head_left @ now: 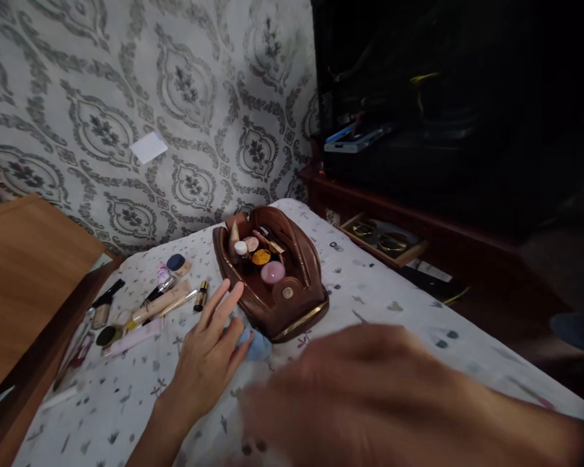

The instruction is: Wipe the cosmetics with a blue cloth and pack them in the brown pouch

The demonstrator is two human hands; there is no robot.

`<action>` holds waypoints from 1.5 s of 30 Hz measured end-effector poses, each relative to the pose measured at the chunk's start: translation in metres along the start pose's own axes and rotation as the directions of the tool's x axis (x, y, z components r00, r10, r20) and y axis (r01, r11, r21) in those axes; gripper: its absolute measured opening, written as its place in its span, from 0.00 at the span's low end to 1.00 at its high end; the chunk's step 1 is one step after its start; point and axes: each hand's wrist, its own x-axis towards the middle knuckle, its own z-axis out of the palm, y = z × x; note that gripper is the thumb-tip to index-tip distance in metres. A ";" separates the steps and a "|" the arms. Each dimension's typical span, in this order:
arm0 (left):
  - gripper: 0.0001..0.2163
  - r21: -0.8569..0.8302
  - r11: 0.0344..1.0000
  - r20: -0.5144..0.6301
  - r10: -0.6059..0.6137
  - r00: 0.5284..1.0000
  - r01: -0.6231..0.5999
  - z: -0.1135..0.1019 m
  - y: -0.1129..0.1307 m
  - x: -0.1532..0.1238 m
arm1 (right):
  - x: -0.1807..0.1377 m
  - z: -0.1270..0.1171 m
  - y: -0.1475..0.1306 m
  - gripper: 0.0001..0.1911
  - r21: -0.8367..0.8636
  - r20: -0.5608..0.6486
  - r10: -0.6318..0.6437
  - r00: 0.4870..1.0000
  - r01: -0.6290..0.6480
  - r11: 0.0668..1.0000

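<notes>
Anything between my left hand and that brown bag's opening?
Nothing visible: your left hand is beside the open brown bag. A blue item lies by the bag's near end, off that path.

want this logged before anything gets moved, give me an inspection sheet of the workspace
Surface: white cloth with printed motifs
Main things: brown bag, open, cosmetics inside
Clutter: loose cosmetics left of the bag; blue item at its near side
Hands: left hand fingers extended at the bag's edge, contact unclear; right hand blurred, grip unclear
Cables: none certain; thin yellow strand unclear
Surroundings: patterned wall behind; open drawer at right
</notes>
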 end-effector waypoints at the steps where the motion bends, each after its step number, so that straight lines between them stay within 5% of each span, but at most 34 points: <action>1: 0.06 -0.005 1.000 -0.013 0.008 1.000 -0.008 0.000 0.000 0.000 | 0.006 -0.003 0.013 0.16 0.009 0.000 -0.022 1.000 0.021 1.000; 5: 0.05 -0.003 1.000 -0.016 0.031 0.999 -0.031 -0.001 0.001 0.001 | 0.018 0.022 0.054 0.17 -0.045 -0.031 0.079 0.996 -0.080 0.996; 10: 0.06 -0.005 1.000 0.016 0.028 0.999 -0.028 0.000 0.000 0.000 | 0.001 0.051 0.070 0.12 -0.135 0.052 0.096 0.994 -0.088 0.987; 21: 0.07 0.018 0.999 0.003 0.050 0.999 -0.050 0.000 0.000 0.003 | -0.024 0.053 0.064 0.09 0.023 -0.039 0.082 0.996 -0.081 0.996; 34: 0.06 0.027 0.998 0.025 0.049 0.999 -0.049 -0.006 0.002 0.003 | -0.028 0.060 0.052 0.08 -0.027 -0.054 0.098 0.994 -0.100 0.995; 45: 0.06 0.021 1.000 0.044 0.016 0.999 -0.017 -0.006 0.002 0.001 | -0.001 0.055 0.063 0.09 0.114 -0.010 0.191 0.982 -0.188 0.976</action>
